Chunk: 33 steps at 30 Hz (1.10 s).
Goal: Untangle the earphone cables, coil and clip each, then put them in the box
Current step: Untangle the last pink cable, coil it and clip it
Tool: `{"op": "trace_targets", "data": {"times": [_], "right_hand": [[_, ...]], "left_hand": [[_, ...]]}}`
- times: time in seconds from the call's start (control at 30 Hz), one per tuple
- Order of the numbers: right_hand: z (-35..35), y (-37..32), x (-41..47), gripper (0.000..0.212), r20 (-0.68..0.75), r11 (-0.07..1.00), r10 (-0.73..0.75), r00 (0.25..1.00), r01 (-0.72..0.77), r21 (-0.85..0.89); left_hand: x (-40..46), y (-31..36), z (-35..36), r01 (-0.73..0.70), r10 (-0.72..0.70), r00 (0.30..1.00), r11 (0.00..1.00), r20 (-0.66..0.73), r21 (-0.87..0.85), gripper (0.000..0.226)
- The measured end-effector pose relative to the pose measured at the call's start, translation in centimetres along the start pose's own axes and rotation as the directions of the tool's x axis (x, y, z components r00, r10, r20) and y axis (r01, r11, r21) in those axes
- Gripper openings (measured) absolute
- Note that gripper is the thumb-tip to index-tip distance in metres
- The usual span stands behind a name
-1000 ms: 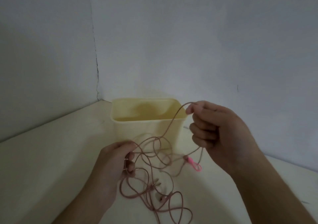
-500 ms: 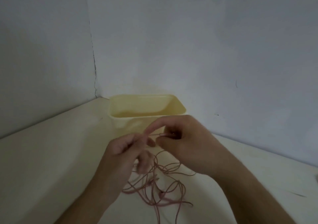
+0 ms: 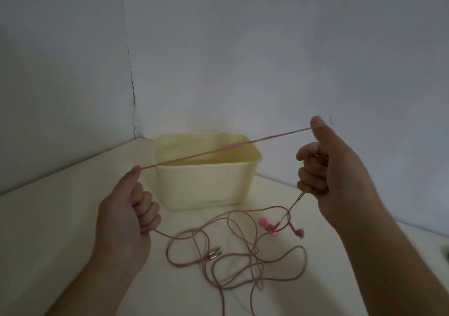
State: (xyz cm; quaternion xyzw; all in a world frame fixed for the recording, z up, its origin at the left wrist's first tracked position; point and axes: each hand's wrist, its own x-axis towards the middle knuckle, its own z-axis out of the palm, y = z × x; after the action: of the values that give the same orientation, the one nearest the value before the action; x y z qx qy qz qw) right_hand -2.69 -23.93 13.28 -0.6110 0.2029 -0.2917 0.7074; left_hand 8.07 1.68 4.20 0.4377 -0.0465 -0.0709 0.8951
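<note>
One cable stretch [image 3: 226, 148] is now pulled taut at mid-frame, pinched between left hand [image 3: 126, 221] and right hand [image 3: 332, 170], so untangling is judged underway.

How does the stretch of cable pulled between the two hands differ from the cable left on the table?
The held stretch runs straight and taut in the air in front of the box, pinched by the left hand and the right hand; the table cable lies slack in overlapping loops. The held stretch carries a thicker pink inline piece; the table cable shows metal plugs and a pink clip. Both are thin and pink.
</note>
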Motion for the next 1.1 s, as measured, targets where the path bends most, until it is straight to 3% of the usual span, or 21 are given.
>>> {"op": "trace_targets", "data": {"times": [0.1, 0.17, 0.27, 0.33, 0.43, 0.5, 0.57, 0.63, 0.7, 0.77, 0.9, 1.0, 1.1], "right_hand": [[-0.2, -0.5, -0.2, 0.064, 0.019, 0.991, 0.046, 0.999, -0.048, 0.121], [-0.4, -0.5, -0.3, 0.057, 0.049, 0.984, 0.033, 0.998, -0.04, 0.171], [0.0, -0.1, -0.1, 0.034, 0.114, 0.992, -0.049, 0.992, 0.036, 0.12], [0.7, 0.2, -0.3, 0.03, 0.199, 0.995, -0.096, 0.975, 0.091, 0.03], [1.7, 0.7, -1.3, 0.03, 0.36, 0.974, -0.131, 0.924, 0.188, -0.129], [2.5, 1.3, -2.1, 0.031, 0.429, 0.947, -0.124, 0.895, 0.235, -0.218], [3.6, 1.8, -2.9, 0.031, 0.485, 0.9, -0.126, 0.865, 0.305, -0.311], [4.6, 2.1, -3.6, 0.028, 0.537, 0.83, -0.114, 0.836, 0.377, -0.411], [5.1, 2.3, -3.9, 0.025, 0.534, 0.789, -0.099, 0.839, 0.393, -0.472], [4.8, 2.2, -3.7, 0.024, 0.49, 0.753, -0.144, 0.86, 0.417, -0.509], [3.6, 1.4, -2.6, 0.023, 0.411, 0.743, -0.255, 0.875, 0.449, -0.495], [2.4, 1.0, -1.9, 0.025, 0.355, 0.791, -0.234, 0.905, 0.389, -0.471], [2.3, 1.2, -2.0, 0.026, 0.411, 0.777, -0.191, 0.891, 0.393, -0.492]], "left_hand": [[0.4, -0.3, -0.3, 0.011, -0.01, 0.999, 1.0, -0.047, 0.014, 0.056], [0.9, -0.6, -0.6, 0.003, 0.002, 0.996, 0.998, -0.089, 0.065, 0.051], [1.2, -1.3, -0.7, -0.072, 0.105, 0.989, 0.956, -0.1, 0.284, 0.027], [0.8, -1.8, -0.2, -0.179, 0.225, 0.973, 0.869, -0.048, 0.461, 0.013], [0.0, -2.4, 0.3, -0.296, 0.346, 0.935, 0.644, 0.077, 0.705, 0.048], [-0.7, -2.3, 0.4, -0.432, 0.387, 0.89, 0.553, 0.24, 0.712, 0.057], [-1.3, -2.5, 0.6, -0.491, 0.285, 0.864, 0.661, 0.415, 0.567, 0.054], [-1.9, -2.5, 1.4, -0.378, 0.094, 0.828, 0.821, 0.552, 0.428, 0.038], [-2.3, -2.8, 1.8, -0.271, -0.072, 0.762, 0.867, 0.644, 0.418, 0.032], [-2.2, -2.9, 1.8, -0.208, -0.152, 0.741, 0.874, 0.654, 0.439, 0.026], [-1.9, -2.8, 1.3, -0.135, -0.164, 0.719, 0.92, 0.675, 0.367, 0.021], [-1.6, -2.7, 1.6, -0.076, -0.102, 0.753, 0.968, 0.65, 0.239, 0.024], [-0.9, -3.9, 2.1, 0.001, -0.178, 0.813, 0.952, 0.555, 0.305, 0.049]]}}
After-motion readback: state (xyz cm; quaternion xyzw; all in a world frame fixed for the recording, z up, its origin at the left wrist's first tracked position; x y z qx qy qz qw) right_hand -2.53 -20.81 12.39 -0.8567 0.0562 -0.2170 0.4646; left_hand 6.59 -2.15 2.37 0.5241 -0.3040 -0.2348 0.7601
